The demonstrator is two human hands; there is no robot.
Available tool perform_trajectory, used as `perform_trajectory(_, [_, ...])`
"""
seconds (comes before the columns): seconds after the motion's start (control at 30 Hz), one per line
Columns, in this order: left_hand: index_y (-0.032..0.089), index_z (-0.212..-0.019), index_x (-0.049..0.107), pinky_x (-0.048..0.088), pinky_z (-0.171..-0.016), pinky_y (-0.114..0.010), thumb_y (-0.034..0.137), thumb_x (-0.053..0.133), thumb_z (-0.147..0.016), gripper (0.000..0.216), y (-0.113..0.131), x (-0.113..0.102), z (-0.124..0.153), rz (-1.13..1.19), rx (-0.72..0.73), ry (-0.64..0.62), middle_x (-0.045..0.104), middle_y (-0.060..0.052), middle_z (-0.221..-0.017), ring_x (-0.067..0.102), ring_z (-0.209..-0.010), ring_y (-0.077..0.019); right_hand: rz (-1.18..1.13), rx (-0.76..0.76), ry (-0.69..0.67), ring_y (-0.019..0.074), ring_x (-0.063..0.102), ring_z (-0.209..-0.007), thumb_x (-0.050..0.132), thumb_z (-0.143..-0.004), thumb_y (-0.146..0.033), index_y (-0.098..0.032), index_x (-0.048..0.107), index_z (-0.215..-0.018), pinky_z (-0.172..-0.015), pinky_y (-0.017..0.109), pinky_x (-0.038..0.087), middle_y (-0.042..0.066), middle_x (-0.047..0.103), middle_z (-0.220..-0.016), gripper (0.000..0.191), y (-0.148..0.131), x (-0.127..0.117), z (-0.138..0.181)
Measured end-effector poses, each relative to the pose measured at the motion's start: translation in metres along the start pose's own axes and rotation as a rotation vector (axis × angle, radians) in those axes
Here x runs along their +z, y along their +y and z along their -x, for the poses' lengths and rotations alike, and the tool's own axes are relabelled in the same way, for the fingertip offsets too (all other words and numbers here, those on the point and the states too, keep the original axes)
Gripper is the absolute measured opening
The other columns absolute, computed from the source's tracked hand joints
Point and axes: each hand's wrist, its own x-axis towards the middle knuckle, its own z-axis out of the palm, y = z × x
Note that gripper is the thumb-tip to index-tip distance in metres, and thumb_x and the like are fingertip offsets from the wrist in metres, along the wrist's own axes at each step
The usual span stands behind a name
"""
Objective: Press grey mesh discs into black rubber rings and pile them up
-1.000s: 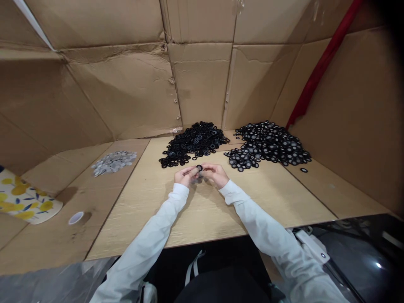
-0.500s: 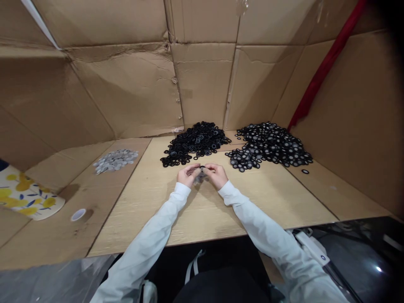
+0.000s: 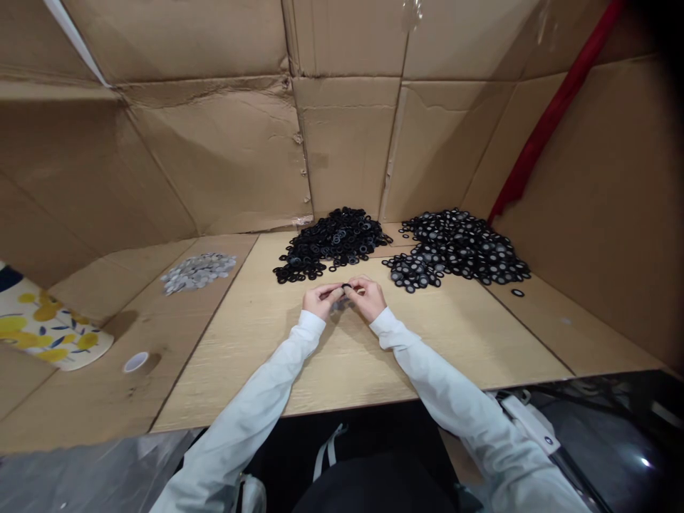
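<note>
Between my fingertips, just above the board, is a small black ring. My left hand pinches it from the left, and my right hand grips it from the right. Beneath my hands lie a few pale discs, mostly hidden by the fingers. Beyond my hands rises a pile of black rings. To the right spreads a heap of black rings with pale centres. A smaller pile of pale, translucent discs lies at the left.
Cardboard walls enclose the back and sides of the wooden board. At the left are a flower-patterned cylinder and a small white round lid or cup. A red strip hangs on the right wall.
My hands stay together on the ring, with small finger movements; the right fingers look slightly more curled. The whole view has shifted slightly.
</note>
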Motion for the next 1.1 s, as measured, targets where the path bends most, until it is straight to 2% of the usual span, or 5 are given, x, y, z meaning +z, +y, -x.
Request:
perform_trajectory(0.23, [0.016, -0.081, 0.065, 0.038, -0.087, -0.035, 0.019, 0.055, -0.064, 0.021, -0.006, -0.041, -0.029, -0.714, 0.258, 0.216, 0.054, -0.011, -0.104, 0.048, -0.099, -0.0234, 0.118, 0.090, 0.049, 0.0097, 0.054, -0.054, 0.050, -0.067, -0.029, -0.014, 0.058, -0.071, -0.052, 0.023, 0.043, 0.006, 0.056, -0.086, 0.017, 0.027, -0.024, -0.024])
perform_trajectory(0.37, [0.012, -0.096, 0.060, 0.029, -0.092, -0.042, 0.015, 0.052, -0.064, 0.033, -0.011, -0.078, -0.045, -1.207, 0.314, 0.404, 0.038, -0.018, -0.120, 0.034, -0.111, -0.0313, 0.500, 0.148, 0.325, 0.0174, 0.056, -0.074, 0.044, -0.070, -0.021, -0.013, 0.061, -0.077, -0.069, 0.028, 0.042, 0.011, 0.057, -0.091, 0.020, 0.052, -0.059, -0.041])
perform_trajectory(0.77, [0.018, -0.083, 0.064, 0.033, -0.084, -0.041, 0.017, 0.047, -0.068, 0.023, -0.010, -0.093, -0.052, -1.447, 0.217, 0.427, 0.043, -0.013, -0.115, 0.037, -0.106, -0.0291, 0.852, 0.157, 0.333, 0.0308, 0.032, -0.108, 0.050, -0.068, -0.026, -0.019, 0.062, -0.087, -0.083, 0.047, 0.025, 0.012, 0.052, -0.108, 0.023, 0.062, -0.068, -0.036])
perform_trajectory(1.0, [0.014, -0.085, 0.061, 0.034, -0.085, -0.039, 0.015, 0.045, -0.069, 0.022, -0.005, -0.095, -0.051, -1.400, 0.198, 0.394, 0.046, -0.014, -0.113, 0.042, -0.102, -0.0279, 0.602, -0.018, -0.241, 0.0191, 0.048, -0.082, 0.061, -0.059, -0.031, -0.019, 0.065, -0.069, -0.078, 0.030, 0.034, 0.006, 0.058, -0.081, 0.016, 0.028, -0.035, -0.021])
perform_trajectory(1.1, [0.015, -0.082, 0.060, 0.034, -0.086, -0.036, 0.017, 0.044, -0.072, 0.019, -0.001, -0.088, -0.051, -1.287, 0.279, 0.422, 0.048, -0.014, -0.110, 0.043, -0.102, -0.0253, 0.637, 0.031, -0.318, 0.0209, 0.044, -0.083, 0.067, -0.051, -0.034, -0.017, 0.063, -0.066, -0.076, 0.032, 0.033, 0.006, 0.055, -0.082, 0.023, 0.025, -0.020, -0.012])
